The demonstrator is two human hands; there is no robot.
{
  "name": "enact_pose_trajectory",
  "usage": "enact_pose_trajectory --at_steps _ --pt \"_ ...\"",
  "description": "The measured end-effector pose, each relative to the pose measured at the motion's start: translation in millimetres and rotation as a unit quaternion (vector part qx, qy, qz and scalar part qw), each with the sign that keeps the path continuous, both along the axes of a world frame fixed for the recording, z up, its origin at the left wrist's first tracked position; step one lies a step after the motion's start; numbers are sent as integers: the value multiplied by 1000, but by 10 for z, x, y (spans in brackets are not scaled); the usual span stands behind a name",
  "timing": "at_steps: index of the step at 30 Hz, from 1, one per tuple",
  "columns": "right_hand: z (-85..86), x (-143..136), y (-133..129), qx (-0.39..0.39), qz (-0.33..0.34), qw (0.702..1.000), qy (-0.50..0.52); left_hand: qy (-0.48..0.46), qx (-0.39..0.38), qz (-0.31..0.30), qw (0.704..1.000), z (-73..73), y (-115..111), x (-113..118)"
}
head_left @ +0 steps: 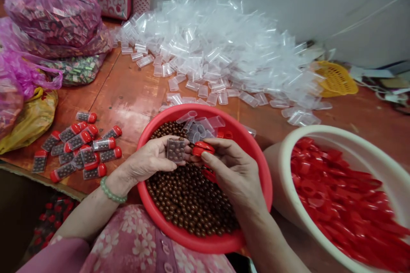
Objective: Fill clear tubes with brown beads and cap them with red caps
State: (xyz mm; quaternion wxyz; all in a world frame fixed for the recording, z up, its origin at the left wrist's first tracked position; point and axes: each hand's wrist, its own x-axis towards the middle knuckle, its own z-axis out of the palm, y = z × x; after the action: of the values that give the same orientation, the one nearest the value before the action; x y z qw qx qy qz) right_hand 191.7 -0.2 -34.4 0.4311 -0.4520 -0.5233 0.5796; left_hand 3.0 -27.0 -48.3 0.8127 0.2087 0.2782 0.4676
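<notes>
My left hand grips a small clear plastic container filled with brown balls, its fingers closed round the sides. Close to its right end, my right hand pinches a red plastic cap between thumb and fingers. A narrow gap shows between cap and container. Both hands are above a red basin that holds many loose brown balls. Several empty clear containers lie on the balls at the basin's far side, with a few red caps partly hidden by my right hand.
Filled, red-capped containers lie on the table at left. Behind the basin spreads a big heap of clear containers. A white tub of red caps stands at right. Pink bags and a yellow basket sit farther back.
</notes>
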Motion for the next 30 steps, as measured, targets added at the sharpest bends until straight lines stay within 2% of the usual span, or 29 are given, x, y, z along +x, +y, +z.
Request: enact_pose_trajectory --at_steps 5,10,13,17,21,26,30 --pt "10 -16 5 0 47 997 -59 51 3 0 999 43 5 32" --pt "18 -54 15 21 56 994 -94 180 4 22 983 106 23 81" --pt "-17 -56 2 -25 62 996 -52 251 37 44 966 99 36 103" --pt "-83 -24 -5 -126 77 989 20 290 68 46 953 72 46 111" --pt "-98 -30 -9 -162 126 979 12 299 82 51 949 88 51 101" --pt "-62 -22 -5 -91 118 988 -34 273 85 27 958 108 48 84" --pt "20 15 55 7 28 997 -70 284 102 -17 953 40 28 91"
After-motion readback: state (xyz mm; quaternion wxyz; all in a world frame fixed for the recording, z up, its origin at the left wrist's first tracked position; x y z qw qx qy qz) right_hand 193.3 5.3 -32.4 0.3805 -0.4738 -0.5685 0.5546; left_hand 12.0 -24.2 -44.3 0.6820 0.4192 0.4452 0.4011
